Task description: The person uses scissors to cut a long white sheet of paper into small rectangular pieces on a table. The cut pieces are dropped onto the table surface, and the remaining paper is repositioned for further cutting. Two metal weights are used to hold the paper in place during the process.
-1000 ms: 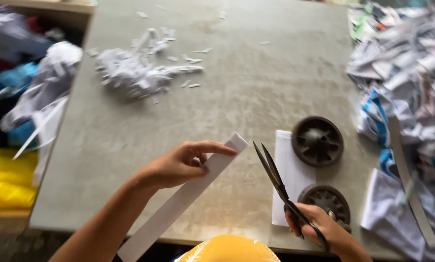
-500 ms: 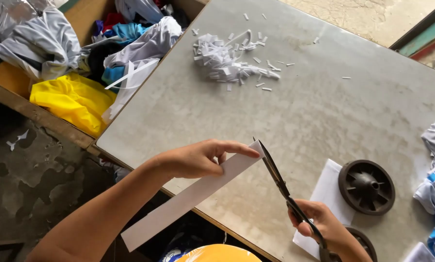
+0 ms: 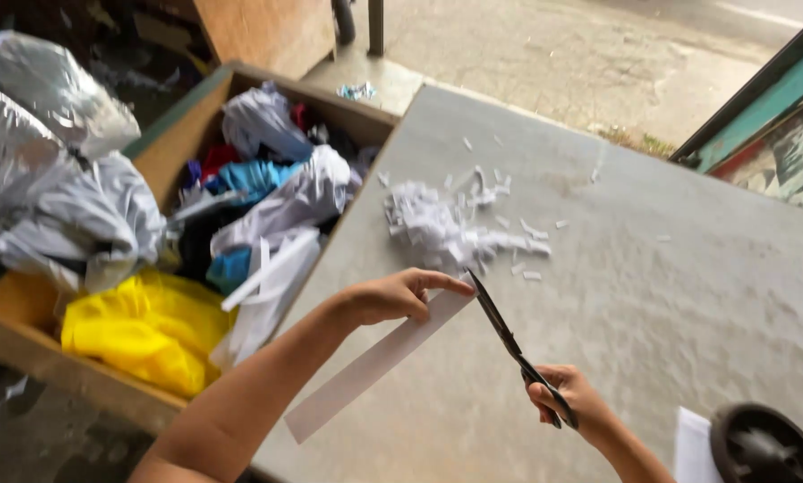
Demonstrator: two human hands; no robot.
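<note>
White paper strip [image 3: 374, 362] is pinched near its far end by the left hand [image 3: 392, 297], fingers closed on it, over the grey table [image 3: 670, 295]. Right hand [image 3: 567, 402] grips black scissors [image 3: 509, 340], blades nearly shut at strip's tip; shredded paper pile [image 3: 441, 228] lies beyond, wooden scrap box [image 3: 195, 134] to the left.

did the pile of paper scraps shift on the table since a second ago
No. The pile of paper scraps sits near the same far-left edge of the table; only the head camera swung.
</note>
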